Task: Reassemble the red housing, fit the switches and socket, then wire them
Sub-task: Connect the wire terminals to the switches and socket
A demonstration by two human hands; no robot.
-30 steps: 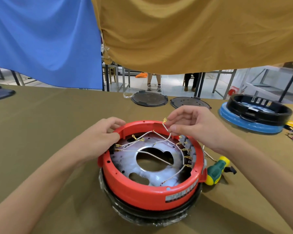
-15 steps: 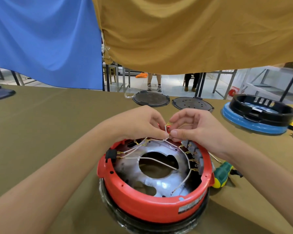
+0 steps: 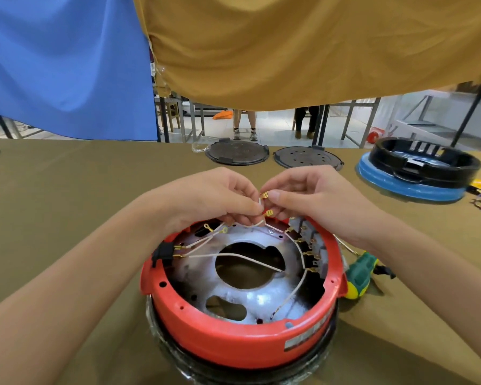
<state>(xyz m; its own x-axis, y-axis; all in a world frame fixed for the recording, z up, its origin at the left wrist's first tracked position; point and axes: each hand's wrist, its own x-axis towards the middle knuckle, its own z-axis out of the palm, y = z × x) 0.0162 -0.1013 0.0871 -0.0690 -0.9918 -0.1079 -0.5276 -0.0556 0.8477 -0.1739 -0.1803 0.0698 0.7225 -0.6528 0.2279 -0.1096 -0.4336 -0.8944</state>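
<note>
I am working over the far rim of the red housing [image 3: 242, 343], which is sitting on the table [image 3: 67, 190] in the near middle. My left hand [image 3: 214, 198] is pinching a white wire [image 3: 250, 225] just below its brass terminal [image 3: 269, 213], and my right hand [image 3: 311, 198] is pinching a second brass terminal [image 3: 265, 195] just above it. The switches [image 3: 310, 243] are sitting along the right inner wall, and the black socket [image 3: 161, 254] is seated in the left wall with two wires already running from it.

The main risk, as I am judging it, is a mix-up: the two terminals are sitting close together and look alike, so I could be pushing one onto the wrong switch tab. Pulling on the wire instead of the terminal could also be straining its crimp. The loose wire crossing the central opening could be snagging on my wrist. The green screwdriver [image 3: 363, 272] lying just beside the housing on the right could be getting knocked by my right forearm.
</note>
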